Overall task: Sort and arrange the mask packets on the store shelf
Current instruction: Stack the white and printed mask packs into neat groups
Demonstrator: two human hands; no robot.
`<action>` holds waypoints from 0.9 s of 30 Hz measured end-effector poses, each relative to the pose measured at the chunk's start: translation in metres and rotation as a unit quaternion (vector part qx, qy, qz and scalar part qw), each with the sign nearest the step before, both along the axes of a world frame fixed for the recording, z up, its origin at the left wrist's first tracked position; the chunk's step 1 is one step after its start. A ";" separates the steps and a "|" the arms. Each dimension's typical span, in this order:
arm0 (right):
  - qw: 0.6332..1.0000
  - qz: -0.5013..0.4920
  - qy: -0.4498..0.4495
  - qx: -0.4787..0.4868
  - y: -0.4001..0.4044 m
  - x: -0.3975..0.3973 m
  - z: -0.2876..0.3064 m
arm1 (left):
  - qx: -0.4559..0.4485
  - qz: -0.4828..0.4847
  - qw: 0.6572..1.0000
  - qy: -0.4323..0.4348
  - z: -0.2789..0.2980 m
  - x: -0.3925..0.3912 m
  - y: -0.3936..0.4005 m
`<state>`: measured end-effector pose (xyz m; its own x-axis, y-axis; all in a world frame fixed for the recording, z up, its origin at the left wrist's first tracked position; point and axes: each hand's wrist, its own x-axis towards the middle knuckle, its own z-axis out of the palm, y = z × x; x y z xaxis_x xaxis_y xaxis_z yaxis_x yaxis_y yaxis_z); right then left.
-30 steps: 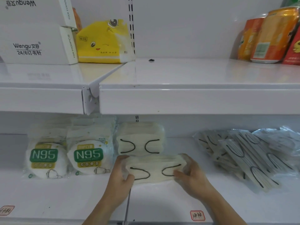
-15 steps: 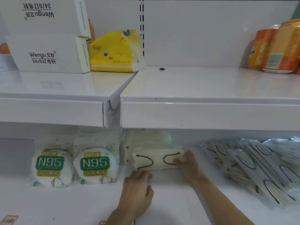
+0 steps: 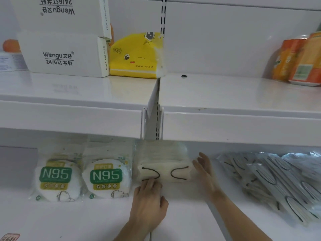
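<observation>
A cream mask packet (image 3: 165,173) with black ear loops stands at the front of a row of like packets on the lower shelf (image 3: 187,214). My left hand (image 3: 149,200) touches the packet's lower left front with its fingertips. My right hand (image 3: 204,168) lies flat with straight fingers against the packet's right side. Two N95 mask packets (image 3: 109,176) (image 3: 55,176) stand to the left. A loose pile of clear-wrapped mask packets (image 3: 271,180) lies at the right.
The upper shelf (image 3: 225,94) overhangs the masks. On it stand white Wengu staple boxes (image 3: 66,54), a yellow tissue pack (image 3: 137,56) and orange cans (image 3: 298,60). A shelf bracket (image 3: 152,119) divides the two bays.
The cream packet, held in both hands in front of the row, now stands pushed back against the row. My left hand moved up to its front; my right hand opened flat at its side.
</observation>
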<state>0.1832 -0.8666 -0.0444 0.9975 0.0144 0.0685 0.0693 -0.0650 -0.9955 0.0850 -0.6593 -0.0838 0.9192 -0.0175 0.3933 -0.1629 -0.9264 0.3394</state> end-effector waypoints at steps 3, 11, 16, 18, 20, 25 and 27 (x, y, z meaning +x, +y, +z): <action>0.998 0.026 0.031 0.042 0.009 0.000 0.006 | -0.005 0.010 1.000 -0.006 -0.001 0.000 0.002; 0.997 0.046 0.051 0.033 0.033 0.003 -0.010 | -0.015 0.022 1.000 -0.002 -0.001 0.003 0.006; 0.990 -0.016 0.098 0.101 0.030 0.021 0.008 | -0.004 -0.008 1.000 -0.013 -0.001 0.000 0.002; 0.987 0.013 0.119 0.106 0.035 0.027 0.004 | -0.004 -0.007 1.000 -0.015 -0.001 0.000 0.002; 0.986 0.043 0.124 0.099 0.042 0.031 -0.001 | -0.007 -0.002 1.000 -0.016 -0.001 0.000 0.002; 0.983 -0.068 0.127 0.118 0.038 0.044 0.002 | -0.012 0.020 1.000 -0.006 -0.002 0.002 0.002; 0.980 -0.093 0.130 0.117 0.039 0.047 0.002 | -0.011 0.025 1.000 -0.002 -0.002 0.002 0.002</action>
